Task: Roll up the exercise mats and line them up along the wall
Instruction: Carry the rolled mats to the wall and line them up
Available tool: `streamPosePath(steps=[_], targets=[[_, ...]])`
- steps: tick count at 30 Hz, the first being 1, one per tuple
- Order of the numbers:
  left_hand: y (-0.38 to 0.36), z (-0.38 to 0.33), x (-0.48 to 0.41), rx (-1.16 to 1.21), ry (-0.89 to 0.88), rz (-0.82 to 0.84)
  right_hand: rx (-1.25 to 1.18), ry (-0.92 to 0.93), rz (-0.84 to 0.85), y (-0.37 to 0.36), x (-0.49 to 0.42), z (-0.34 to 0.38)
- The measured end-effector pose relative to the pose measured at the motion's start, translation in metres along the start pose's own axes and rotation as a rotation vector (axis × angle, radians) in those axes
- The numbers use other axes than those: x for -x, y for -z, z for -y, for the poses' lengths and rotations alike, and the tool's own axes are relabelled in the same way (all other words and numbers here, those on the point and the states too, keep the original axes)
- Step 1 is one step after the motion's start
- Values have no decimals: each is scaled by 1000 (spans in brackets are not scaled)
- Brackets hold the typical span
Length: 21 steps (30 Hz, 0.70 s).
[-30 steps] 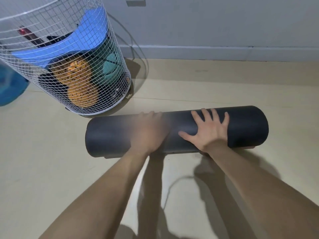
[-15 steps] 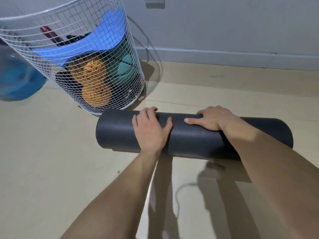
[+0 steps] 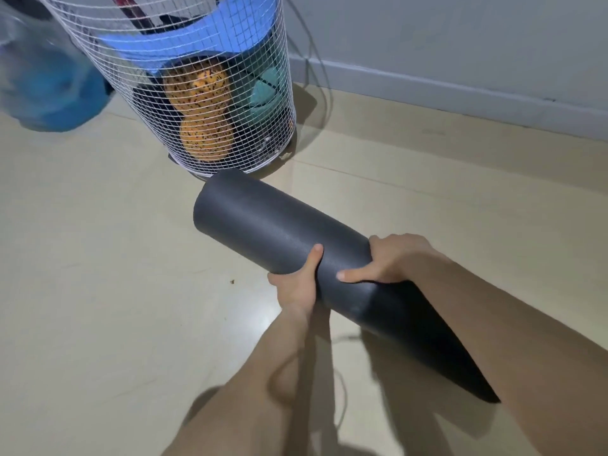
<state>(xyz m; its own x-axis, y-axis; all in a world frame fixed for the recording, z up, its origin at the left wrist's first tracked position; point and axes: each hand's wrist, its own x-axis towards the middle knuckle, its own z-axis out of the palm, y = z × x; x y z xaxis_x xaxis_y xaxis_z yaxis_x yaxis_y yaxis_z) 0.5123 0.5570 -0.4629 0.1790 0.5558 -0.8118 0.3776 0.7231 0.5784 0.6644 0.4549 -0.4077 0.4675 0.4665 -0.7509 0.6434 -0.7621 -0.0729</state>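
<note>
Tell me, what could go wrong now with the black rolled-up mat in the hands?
1. The far end of the black mat points close at the wire basket, so swinging it may bump the basket.
2. The left hand and right hand both grip near the middle. Nothing ties the roll, so it may loosen or unroll.
3. A thin cable lies on the floor below the arms; a foot might catch it.
</note>
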Motion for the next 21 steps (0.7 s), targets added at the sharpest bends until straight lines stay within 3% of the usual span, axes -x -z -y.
streamPosePath(steps=[4, 7, 9, 11, 12, 14, 16, 17, 19, 21], targets=[[20, 11, 5, 35, 31, 17, -93, 22, 58, 1, -2, -6], [13, 6, 7, 6, 2, -27, -437, 66, 90, -19, -16, -23], [16, 2, 7, -245, -238, -180, -663, 117, 116, -28, -22, -28], [22, -12, 8, -687, -694, -333, -708, 136, 110, -29, -22, -27], [23, -24, 9, -943, -918, -328, -701, 129, 100, -30, -19, -25], [8, -58, 13, -1355, -1145, -52, -630, 101, 46, -34, -12, -19], [-26, -89, 15, -1573, -999, 357, -494, 52, -62, -44, 0, -8], [-44, -97, 10, -1702, -911, 478, -428, 32, -126, -52, 5, -2], [-70, -103, -7, -1976, -669, 597, -319, 6, -234, -70, 14, 9], [-81, -103, -23, -2080, -320, 652, -260, -13, -322, -83, 23, 18]])
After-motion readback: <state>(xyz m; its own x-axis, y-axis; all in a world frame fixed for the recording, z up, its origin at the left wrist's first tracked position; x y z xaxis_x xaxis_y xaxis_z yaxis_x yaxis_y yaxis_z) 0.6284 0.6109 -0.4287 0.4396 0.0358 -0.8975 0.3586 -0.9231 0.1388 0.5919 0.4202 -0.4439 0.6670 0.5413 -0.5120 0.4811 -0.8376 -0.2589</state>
